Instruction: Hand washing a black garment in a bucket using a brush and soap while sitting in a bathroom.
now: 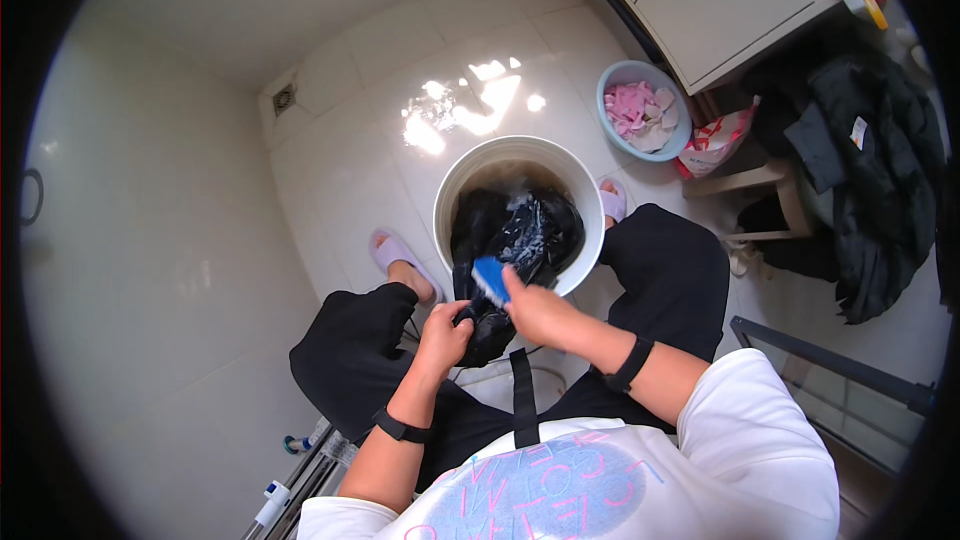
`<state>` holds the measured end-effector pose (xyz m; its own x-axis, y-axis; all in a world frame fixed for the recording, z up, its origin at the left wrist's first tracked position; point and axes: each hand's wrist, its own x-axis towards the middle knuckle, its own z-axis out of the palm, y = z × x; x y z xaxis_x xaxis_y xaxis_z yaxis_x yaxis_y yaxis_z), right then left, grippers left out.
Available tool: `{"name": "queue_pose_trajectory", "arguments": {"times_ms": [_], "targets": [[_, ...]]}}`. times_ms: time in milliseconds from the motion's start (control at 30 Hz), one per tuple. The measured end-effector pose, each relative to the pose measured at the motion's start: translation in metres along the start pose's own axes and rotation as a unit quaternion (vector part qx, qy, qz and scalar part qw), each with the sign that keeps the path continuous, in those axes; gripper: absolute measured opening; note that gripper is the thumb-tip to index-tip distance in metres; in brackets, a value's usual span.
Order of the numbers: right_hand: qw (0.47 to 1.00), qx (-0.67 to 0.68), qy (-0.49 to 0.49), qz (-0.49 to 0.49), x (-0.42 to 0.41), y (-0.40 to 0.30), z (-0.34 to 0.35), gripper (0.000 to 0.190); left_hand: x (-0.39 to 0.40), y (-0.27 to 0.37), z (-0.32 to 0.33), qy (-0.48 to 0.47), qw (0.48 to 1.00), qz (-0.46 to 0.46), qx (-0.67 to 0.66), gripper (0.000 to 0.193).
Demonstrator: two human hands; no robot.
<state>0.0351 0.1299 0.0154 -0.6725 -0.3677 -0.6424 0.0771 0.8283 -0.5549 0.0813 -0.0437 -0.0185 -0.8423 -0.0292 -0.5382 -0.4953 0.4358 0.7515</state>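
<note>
A white bucket [519, 144] stands on the floor between my feet, with murky water and a soaked black garment [480, 221] inside. White suds lie on the cloth. Part of the garment hangs over the bucket's near rim, and my left hand [448, 334] pinches it there between thumb and fingers. My right hand [536, 311] grips a blue scrubbing brush [489, 276] with pale bristles, which rests against or just over the cloth near that rim; I cannot tell whether it touches.
A light blue basin [606, 120] with pink and whitish cloths stands beyond the bucket to the right, beside a red and white bag [712, 146] and a cabinet [720, 7]. Dark clothes [874, 195] drape over a beige stool [787, 199]. A floor drain [284, 100] sits in the far corner.
</note>
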Motion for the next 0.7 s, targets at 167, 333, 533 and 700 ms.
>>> {"name": "queue_pose_trajectory", "arguments": {"times_ms": [167,333,533,700], "targets": [[0.949,0.273,-0.161,-0.005,0.046,0.020,-0.008,0.060,0.010,0.028,0.001,-0.102,0.991,0.089,-0.014,0.029],[0.989,0.133,-0.056,-0.015,0.063,0.034,-0.009,0.018,0.011,0.033,0.002,-0.072,0.982,-0.021,-0.175,0.049],[0.979,0.171,0.112,-0.007,0.080,0.051,-0.068,0.012,0.020,0.010,-0.007,-0.156,0.987,-0.039,0.007,0.042],[0.959,-0.034,0.274,0.057,0.083,0.074,-0.066,0.018,0.024,0.021,-0.006,-0.175,0.979,-0.094,-0.050,0.034]]}}
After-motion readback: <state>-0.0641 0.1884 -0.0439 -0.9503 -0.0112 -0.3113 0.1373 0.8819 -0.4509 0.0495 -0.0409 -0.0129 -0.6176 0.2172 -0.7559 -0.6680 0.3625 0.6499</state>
